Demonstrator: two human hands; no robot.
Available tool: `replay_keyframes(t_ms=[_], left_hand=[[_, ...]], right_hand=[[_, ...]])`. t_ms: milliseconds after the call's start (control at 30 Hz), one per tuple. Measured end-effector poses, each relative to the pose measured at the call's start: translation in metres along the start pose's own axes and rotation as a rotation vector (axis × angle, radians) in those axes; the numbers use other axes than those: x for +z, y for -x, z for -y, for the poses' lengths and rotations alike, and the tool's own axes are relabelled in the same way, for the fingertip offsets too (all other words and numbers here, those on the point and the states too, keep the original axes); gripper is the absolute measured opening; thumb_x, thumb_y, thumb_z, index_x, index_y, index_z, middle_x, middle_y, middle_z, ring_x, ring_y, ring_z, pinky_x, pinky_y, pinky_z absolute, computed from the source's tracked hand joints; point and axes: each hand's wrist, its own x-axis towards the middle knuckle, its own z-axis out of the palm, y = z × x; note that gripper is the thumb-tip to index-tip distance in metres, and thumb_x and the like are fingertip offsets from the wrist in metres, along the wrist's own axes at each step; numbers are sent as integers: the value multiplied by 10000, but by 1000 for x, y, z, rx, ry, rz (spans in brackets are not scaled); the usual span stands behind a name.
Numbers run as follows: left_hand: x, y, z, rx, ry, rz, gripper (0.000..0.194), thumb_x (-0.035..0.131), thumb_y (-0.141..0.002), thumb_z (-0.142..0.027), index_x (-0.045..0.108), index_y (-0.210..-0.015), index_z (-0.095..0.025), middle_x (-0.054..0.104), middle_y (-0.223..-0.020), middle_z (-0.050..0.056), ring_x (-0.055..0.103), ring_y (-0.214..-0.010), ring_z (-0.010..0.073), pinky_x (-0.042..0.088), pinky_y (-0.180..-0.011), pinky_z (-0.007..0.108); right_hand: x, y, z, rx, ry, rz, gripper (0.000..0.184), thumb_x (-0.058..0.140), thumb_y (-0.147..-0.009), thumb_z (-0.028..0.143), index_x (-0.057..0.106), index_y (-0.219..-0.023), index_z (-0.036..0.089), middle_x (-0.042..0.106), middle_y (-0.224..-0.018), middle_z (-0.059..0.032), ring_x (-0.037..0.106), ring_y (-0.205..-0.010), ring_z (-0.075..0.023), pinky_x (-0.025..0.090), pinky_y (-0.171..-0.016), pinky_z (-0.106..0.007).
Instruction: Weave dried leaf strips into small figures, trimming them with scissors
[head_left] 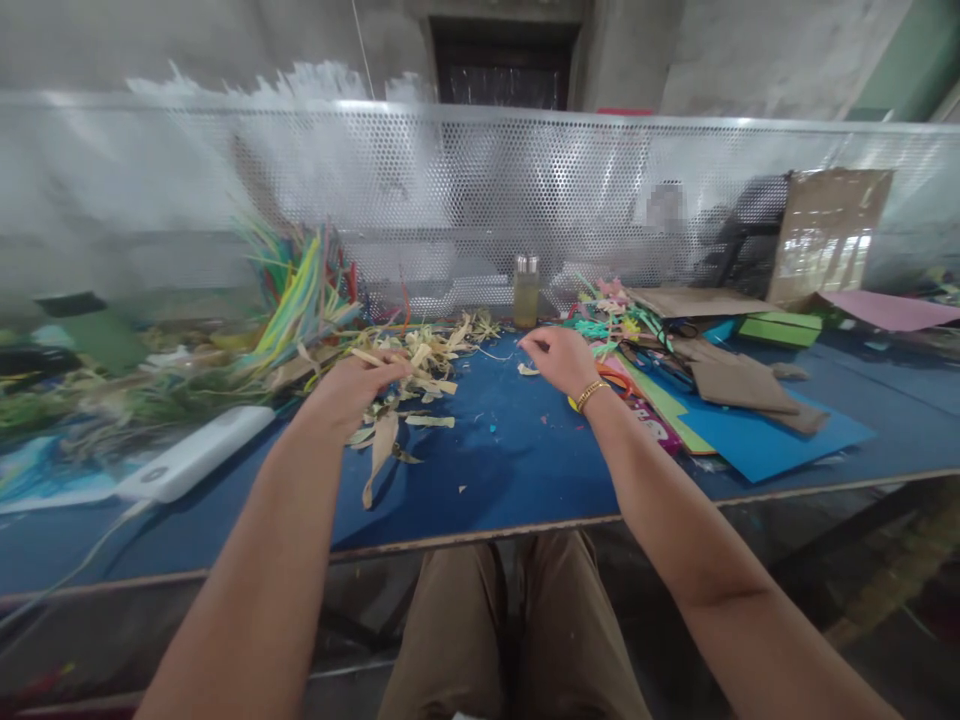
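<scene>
My left hand is closed around pale dried leaf strips, which stick out past the fingers and hang down toward the blue table. Behind and beside it spreads a loose pile of similar dried strips. Across the table, my right hand is low over the surface with its fingers curled in a pinch. Whatever is between those fingertips, if anything, is too small to make out. A small pale scrap lies just left of that hand.
A white device with a cable lies at left, near a bundle of coloured strips. At the back stands a small bottle. Blue paper, cardboard pieces and an orange-handled tool are at right. A perforated metal panel rises behind.
</scene>
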Motion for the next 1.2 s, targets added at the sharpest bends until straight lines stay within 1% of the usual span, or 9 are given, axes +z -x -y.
replay_keyframes(t_ms=[67,133,200,367,533,733,933,1100,1200], left_hand=[[8,3,-10,-7,80,63,202,751,-558,-272,593,-594,-152,624,-745,18,526,-649,103,394,-554,206],[24,7,-19,-129,212,197,180,740,-575,-258,619,-660,-156,575,-628,-4,482,-534,79,373,-489,202],[43,8,-22,-252,272,354,205,727,-603,-248,644,-766,-155,610,-662,20,538,-563,95,381,-473,195],[73,-7,-11,-344,304,486,157,712,-636,-185,608,-749,-155,656,-706,45,613,-614,122,424,-465,183],[70,-17,-2,-396,414,402,115,680,-658,-130,589,-722,-158,620,-625,1,603,-558,102,440,-443,166],[60,-21,7,-460,525,281,92,637,-679,-77,595,-723,-147,628,-651,8,614,-581,92,510,-530,169],[57,-23,7,-434,505,326,78,659,-669,-101,600,-705,-137,619,-644,10,605,-572,90,507,-509,159],[56,-22,4,-420,515,312,84,652,-667,-86,592,-693,-140,607,-636,9,606,-587,97,513,-524,166],[54,-24,4,-427,503,312,89,652,-664,-90,588,-704,-137,603,-644,14,603,-592,96,501,-513,160]], right_hand=[[1,1,3,-89,-29,111,207,555,-818,302,732,-819,194,705,-840,-50,610,-777,-167,408,-704,-265],[5,2,7,-158,-111,217,203,558,-826,309,734,-850,209,710,-873,-36,621,-802,-155,418,-712,-250],[10,3,9,-207,-187,287,203,565,-828,321,731,-887,220,711,-872,-27,622,-796,-142,422,-702,-239],[14,3,8,-253,-274,301,186,597,-810,312,734,-876,206,697,-810,-22,598,-736,-119,408,-673,-224],[5,-1,2,-156,-282,225,226,629,-775,376,729,-860,192,682,-812,-39,579,-721,-124,399,-659,-234],[-3,-3,-2,-102,-255,130,235,617,-776,377,687,-733,157,641,-733,-37,517,-632,-106,385,-612,-238],[-3,-2,1,-47,-272,165,223,608,-779,360,687,-756,153,663,-733,-37,539,-628,-107,404,-610,-234],[-3,0,-2,-30,-284,307,163,647,-746,304,729,-829,191,700,-792,-36,600,-640,-117,436,-625,-237],[-5,0,-5,-40,-191,344,133,654,-736,253,739,-828,211,704,-772,-24,609,-648,-122,433,-647,-246]])
